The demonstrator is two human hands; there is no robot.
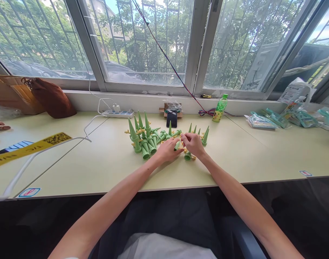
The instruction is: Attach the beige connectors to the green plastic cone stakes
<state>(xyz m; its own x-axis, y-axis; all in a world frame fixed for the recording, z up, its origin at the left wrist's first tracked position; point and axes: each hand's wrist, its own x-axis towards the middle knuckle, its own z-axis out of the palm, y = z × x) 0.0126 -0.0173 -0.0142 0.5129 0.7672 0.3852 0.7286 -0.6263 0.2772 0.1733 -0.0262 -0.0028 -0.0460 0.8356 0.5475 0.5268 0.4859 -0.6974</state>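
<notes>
My left hand (pixel 170 150) is closed around a green plastic watering spike (pixel 176 145), which shows partly between its fingers. Close beside it, my right hand (pixel 193 144) has its thumb and fingers pinched together over the same spot; what they grip is mostly hidden, with bits of yellow at the fingertips. Left of my hands stands a cluster of green spikes (pixel 136 141) with yellow valves, some upright and some leaning or lying. One spike (pixel 188 156) lies below my right hand with its open end toward me. Several more spikes (pixel 205 136) stand behind that hand.
A phone (pixel 171 119) leans on a small box behind the spikes. Farther right stands a green drink bottle (pixel 220 108), then plastic-wrapped packs (pixel 261 120). On the left are a power strip (pixel 118 114), a white cable, a brown bag (pixel 52 99) and a yellow tag (pixel 35 147).
</notes>
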